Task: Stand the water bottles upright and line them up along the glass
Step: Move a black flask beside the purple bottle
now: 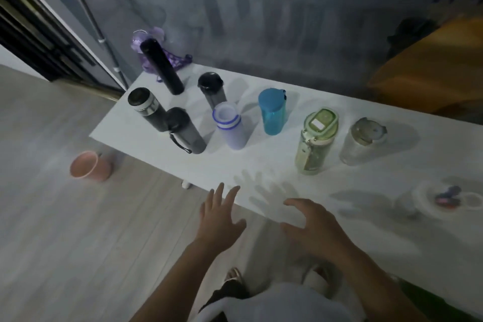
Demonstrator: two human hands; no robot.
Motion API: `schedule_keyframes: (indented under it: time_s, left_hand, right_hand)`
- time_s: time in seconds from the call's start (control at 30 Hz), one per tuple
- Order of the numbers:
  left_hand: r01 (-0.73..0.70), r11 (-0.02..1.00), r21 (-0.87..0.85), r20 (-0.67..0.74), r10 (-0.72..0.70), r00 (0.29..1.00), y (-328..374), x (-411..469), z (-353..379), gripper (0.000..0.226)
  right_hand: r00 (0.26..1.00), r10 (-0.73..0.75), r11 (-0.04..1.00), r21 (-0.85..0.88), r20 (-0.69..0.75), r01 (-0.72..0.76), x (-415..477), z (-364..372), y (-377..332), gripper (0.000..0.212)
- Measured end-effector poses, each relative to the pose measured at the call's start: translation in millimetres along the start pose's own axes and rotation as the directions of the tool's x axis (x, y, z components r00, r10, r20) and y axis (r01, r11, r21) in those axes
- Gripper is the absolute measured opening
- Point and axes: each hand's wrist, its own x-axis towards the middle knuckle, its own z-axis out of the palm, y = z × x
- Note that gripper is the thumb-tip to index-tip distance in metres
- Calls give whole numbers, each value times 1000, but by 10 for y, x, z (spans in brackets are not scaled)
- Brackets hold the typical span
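Several water bottles stand upright on a white table (261, 165) in front of a glass wall (261, 34). From the left: a tall black flask (162, 66), a dark flask with a steel band (147, 108), a grey bottle with a strap (185, 131), a black-lidded bottle (211, 89), a lilac bottle (230, 125), a blue bottle (273, 111), a green bottle (315, 140) and a clear bottle (362, 141). My left hand (220, 217) and my right hand (311, 227) hover open at the table's near edge, holding nothing and touching no bottle.
A purple mesh bag (154, 44) lies behind the tall black flask at the glass. A pink cup (90, 166) sits on the wooden floor left of the table. A blurred clear object with small coloured items (449, 197) rests at the table's right.
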Motion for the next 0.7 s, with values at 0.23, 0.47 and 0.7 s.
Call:
schedule_keyframes:
  time_s: [0.23,0.47,0.7]
  left_hand:
    - [-2,998,-58,-40,0,999,-828,27,-363,81]
    - [92,980,-175,-77,-107,991,-1849,-20,-686,79]
    - [127,948,-291,-86,-158,984,-2386,112,-963,76]
  right_hand:
    - [996,11,1000,-9,-88,-12,177,440,-697,56]
    - [995,-26,999,-38,-101,22,494,1019,-1461,50]
    - [985,-125,992,-42,-119,121,753,993,-2228,41]
